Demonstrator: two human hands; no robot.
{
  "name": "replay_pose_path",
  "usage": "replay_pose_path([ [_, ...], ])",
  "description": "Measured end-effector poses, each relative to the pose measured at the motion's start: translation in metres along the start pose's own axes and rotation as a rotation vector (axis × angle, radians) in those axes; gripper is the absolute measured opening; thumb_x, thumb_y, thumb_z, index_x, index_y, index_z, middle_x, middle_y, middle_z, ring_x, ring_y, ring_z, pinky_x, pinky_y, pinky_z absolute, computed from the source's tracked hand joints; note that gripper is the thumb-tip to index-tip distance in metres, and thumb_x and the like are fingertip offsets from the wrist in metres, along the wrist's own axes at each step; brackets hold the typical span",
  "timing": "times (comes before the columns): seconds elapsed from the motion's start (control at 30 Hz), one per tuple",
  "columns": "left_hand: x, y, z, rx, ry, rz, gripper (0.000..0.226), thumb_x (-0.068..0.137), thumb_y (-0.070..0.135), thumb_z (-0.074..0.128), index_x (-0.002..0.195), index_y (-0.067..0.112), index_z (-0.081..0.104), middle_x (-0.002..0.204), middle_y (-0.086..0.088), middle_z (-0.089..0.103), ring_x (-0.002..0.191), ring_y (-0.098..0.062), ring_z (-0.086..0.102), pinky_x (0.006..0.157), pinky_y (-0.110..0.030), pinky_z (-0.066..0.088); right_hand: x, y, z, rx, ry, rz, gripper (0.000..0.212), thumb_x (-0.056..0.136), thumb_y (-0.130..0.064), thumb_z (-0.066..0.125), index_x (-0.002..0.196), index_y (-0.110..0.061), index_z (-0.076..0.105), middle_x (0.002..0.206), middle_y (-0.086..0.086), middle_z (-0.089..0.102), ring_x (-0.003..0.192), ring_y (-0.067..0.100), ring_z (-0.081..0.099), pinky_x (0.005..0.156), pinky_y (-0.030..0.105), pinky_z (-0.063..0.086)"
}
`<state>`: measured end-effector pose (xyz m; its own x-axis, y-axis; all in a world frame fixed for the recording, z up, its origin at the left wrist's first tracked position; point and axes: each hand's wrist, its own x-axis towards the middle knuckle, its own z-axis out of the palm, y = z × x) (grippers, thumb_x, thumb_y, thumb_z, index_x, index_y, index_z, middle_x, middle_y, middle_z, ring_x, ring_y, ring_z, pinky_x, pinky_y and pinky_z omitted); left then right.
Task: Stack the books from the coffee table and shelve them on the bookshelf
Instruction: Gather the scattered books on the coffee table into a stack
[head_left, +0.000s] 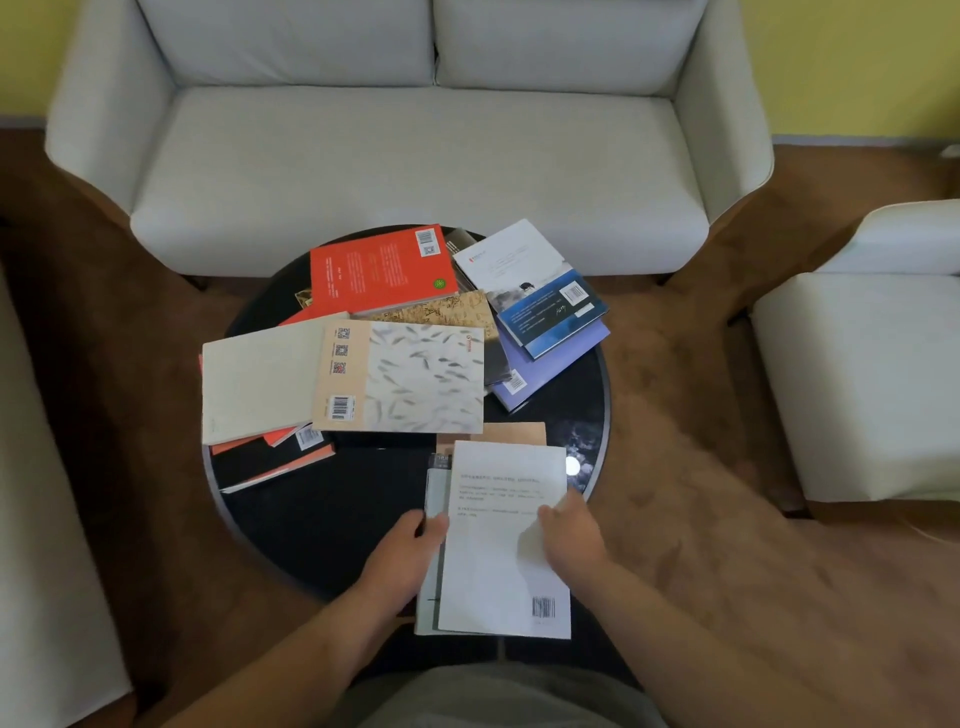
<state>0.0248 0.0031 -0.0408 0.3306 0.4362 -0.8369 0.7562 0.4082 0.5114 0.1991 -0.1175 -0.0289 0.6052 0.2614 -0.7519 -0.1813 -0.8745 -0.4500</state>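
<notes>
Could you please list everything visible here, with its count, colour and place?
table: one, black, centre
stack: one, white over grey, near edge
red book: one, red, far side
fish book: one, beige-grey, middle
cream book: one, cream, left
blue book: one, blue, right
other books: several, mixed colours, among these
sofa: one, pale grey, behind table
armchair: one, cream, right
carpet: one, brown, floor
left hand: one, holds stack's left edge
right hand: one, on stack's right side

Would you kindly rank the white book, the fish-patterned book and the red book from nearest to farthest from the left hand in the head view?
1. white book, touching the left hand, near edge.
2. fish-patterned book, mid-table.
3. red book, far side.
</notes>
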Motion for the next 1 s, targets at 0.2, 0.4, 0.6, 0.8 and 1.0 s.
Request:
replay_pose_path([
  [0.2,0.001,0.007,0.000,0.026,-0.079,0.031,0.024,0.101,0.034,0.051,0.124,0.032,0.058,0.111,0.014,0.068,0.098,-0.009,0.067,0.074,-0.026,0.055,-0.010,-0.016,0.024,-0.262,-0.056,-0.059,0.038,0.102,-0.018,0.047,0.139,-0.008,0.040,0.132,0.016,0.047,0.115,0.031,0.056,0.099,0.043,0.052],
  [0.4,-0.008,-0.014,-0.010,-0.260,0.031,-0.076,0.023,0.098,0.027,0.060,0.119,0.022,0.052,0.110,0.001,0.068,0.093,-0.019,0.071,0.065,-0.030,0.057,-0.014,-0.015,0.017,-0.115,-0.267,-0.168,0.033,0.103,-0.008,0.039,0.130,-0.013,0.057,0.130,0.008,0.061,0.114,0.024,0.060,0.095,0.036,0.054],
  [0.6,-0.016,-0.049,-0.051,-0.403,0.207,-0.131,0.025,0.099,0.033,0.058,0.118,0.021,0.050,0.108,-0.006,0.069,0.092,-0.030,0.071,0.068,-0.046,0.060,0.007,0.011,0.002,-0.204,0.007,-0.091,0.024,0.096,-0.025,0.056,0.117,-0.014,0.062,0.111,0.012,0.065,0.091,0.025,0.069,0.075,0.034,0.062],
  [0.8,-0.013,-0.040,-0.075,-0.205,0.302,-0.064,0.026,0.100,0.037,0.053,0.114,0.016,0.058,0.107,-0.009,0.069,0.092,-0.029,0.070,0.087,-0.053,0.058,0.010,0.038,0.023,0.010,0.021,0.092,0.033,0.091,-0.035,0.072,0.107,-0.019,0.048,0.102,0.002,0.069,0.076,0.014,0.069,0.056,0.028,0.056],
  [1.0,-0.015,-0.014,-0.082,-0.022,0.150,0.043,0.016,0.099,0.014,0.053,0.104,0.021,0.066,0.110,-0.007,0.070,0.099,-0.028,0.068,0.092,-0.051,0.056,0.012,0.043,0.010,0.017,0.041,0.044,0.021,0.096,-0.034,0.066,0.107,-0.027,0.050,0.094,-0.008,0.063,0.080,0.014,0.064,0.067,0.032,0.055],
])
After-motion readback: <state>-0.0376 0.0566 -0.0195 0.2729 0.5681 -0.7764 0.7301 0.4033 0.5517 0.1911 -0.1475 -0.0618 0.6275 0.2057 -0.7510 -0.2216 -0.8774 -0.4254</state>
